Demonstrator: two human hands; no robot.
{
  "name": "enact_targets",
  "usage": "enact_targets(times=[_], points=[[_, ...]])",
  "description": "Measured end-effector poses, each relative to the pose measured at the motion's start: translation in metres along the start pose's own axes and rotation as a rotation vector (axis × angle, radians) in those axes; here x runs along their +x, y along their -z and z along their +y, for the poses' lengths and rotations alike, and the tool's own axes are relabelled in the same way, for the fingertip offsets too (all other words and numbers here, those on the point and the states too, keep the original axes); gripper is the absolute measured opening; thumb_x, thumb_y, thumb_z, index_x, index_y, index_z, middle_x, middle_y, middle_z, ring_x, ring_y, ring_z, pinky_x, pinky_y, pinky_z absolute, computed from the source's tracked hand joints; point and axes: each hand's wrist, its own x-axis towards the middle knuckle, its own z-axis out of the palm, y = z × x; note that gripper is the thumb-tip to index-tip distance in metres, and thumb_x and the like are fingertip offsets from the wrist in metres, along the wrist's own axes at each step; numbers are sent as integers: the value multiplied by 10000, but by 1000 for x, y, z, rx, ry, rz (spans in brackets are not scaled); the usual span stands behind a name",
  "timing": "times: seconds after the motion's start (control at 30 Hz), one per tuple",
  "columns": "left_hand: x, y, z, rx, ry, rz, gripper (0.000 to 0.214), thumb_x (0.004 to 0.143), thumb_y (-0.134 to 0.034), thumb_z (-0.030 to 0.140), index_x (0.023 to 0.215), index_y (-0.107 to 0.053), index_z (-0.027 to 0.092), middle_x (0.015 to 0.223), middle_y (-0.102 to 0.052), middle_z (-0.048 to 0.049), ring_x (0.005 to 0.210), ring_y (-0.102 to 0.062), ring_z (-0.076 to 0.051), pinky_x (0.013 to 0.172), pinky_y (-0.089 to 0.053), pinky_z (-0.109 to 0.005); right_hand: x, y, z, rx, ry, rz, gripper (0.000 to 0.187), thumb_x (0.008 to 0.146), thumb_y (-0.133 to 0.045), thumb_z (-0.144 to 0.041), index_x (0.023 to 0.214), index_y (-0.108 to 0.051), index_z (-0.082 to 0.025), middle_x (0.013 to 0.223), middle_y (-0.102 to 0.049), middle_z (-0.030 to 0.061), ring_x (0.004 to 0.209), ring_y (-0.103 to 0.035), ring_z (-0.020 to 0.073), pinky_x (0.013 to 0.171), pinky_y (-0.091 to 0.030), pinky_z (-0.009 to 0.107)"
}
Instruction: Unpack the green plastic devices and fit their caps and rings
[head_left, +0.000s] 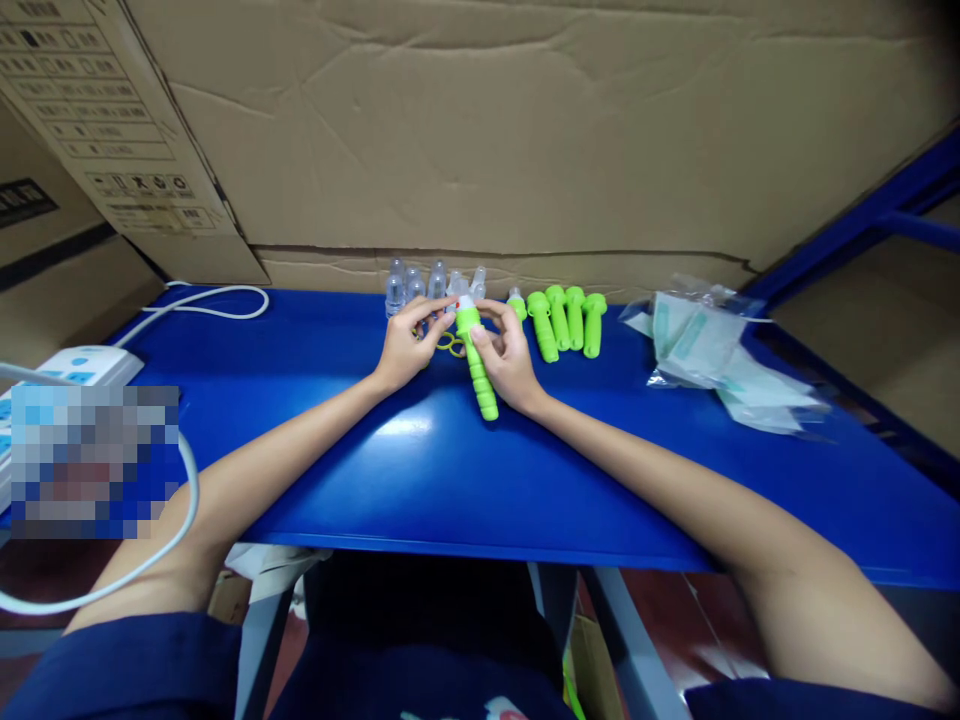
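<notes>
My right hand (510, 355) is wrapped round a bright green ribbed handle (481, 378), thumb across its upper part. The handle tilts, its pale clear tip (466, 301) pointing away from me. At the tip's left side my left hand (412, 340) has thumb and forefinger drawn together beside a tiny red spot; what they pinch is too small to make out. Yellow rings (448, 342) lie between the hands, partly hidden. Behind the left hand stand several clear plastic bullet-shaped covers (395, 288). Just beyond the right hand is another green handle with a clear tip (516, 303).
Several green handles (592, 325) lie in a row on the blue table (360, 490). Clear plastic bags with pale papers (697, 340) are at the right. A white power strip (82, 368) and its cable sit at the left. Cardboard (480, 130) walls the back.
</notes>
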Motion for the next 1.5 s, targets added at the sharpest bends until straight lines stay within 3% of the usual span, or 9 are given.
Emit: enact_targets(times=[0.1, 0.2, 0.33, 0.47, 0.63, 0.87, 1.2, 1.4, 1.5], points=[[-1, 0, 2, 20, -7, -20, 341, 986, -570, 422, 1156, -744, 183, 963, -731, -72, 777, -622, -137, 740, -498, -282, 11, 15, -10, -106, 54, 70, 549, 910, -562, -670, 1302, -470, -297, 1362, -548, 125, 1093, -656, 290, 820, -619, 458], [-2, -2, 2, 2, 21, -26, 334, 1000, -539, 407, 1151, -726, 175, 970, -732, -75, 773, -648, -137, 727, -501, -278, 28, 42, -18, -333, 107, 129, 644, 934, -479, -709, 1432, -412, -307, 1398, -533, 143, 1124, -649, 316, 809, -601, 468], [-4, -4, 1, -29, 65, -38, 297, 1005, -516, 394, 1069, -710, 179, 940, -738, -65, 790, -668, -139, 697, -497, -263, 49, 84, -14, -677, 80, 156, 712, 977, -296, -735, 1447, -423, -214, 1353, -570, 185, 1087, -663, 316, 812, -569, 477], [-6, -5, -1, -45, 85, -55, 262, 995, -517, 363, 1029, -697, 174, 865, -724, -47, 737, -648, -124, 671, -486, -250, 56, 109, 1, -886, -25, 160, 659, 941, -445, -711, 1304, -537, -170, 1258, -650, 192, 922, -670, 286, 846, -540, 475], [-6, -4, -2, -51, 92, -68, 243, 992, -506, 332, 1009, -687, 172, 840, -714, -41, 706, -627, -116, 687, -484, -254, 52, 110, 18, -926, -136, 118, 544, 896, -555, -605, 1202, -569, -155, 1155, -683, 176, 811, -641, 273, 840, -523, 483], [-6, -5, -2, -48, 99, -80, 256, 993, -510, 368, 996, -680, 177, 845, -715, -39, 720, -634, -121, 694, -487, -254, 47, 102, 29, -1124, -109, 13, 453, 899, -544, -503, 1159, -608, -138, 1100, -673, 194, 1112, -561, 383, 979, -419, 557], [-7, -7, 0, -45, 112, -97, 228, 981, -493, 295, 983, -681, 166, 833, -713, -38, 729, -637, -118, 685, -477, -243, 51, 90, 29, -1240, -168, -82, 400, 949, -492, -425, 1185, -641, -138, 1175, -691, 191, 1225, -503, 408, 1009, -314, 593], [-7, -8, -1, -46, 106, -100, 233, 979, -495, 291, 983, -687, 160, 820, -704, -40, 711, -625, -119, 657, -460, -239, 55, 97, 31, -1207, -131, 2, 417, 999, -304, -362, 1131, -639, -152, 1139, -682, 205, 1176, -519, 378, 991, -306, 591], [-7, -8, -2, -48, 112, -96, 231, 976, -499, 285, 985, -690, 156, 818, -706, -39, 696, -617, -115, 647, -455, -236, 59, 109, 32, -1205, -116, 65, 387, 969, -324, -287, 1173, -620, -142, 1205, -661, 215, 1217, -503, 376, 1003, -298, 590]])
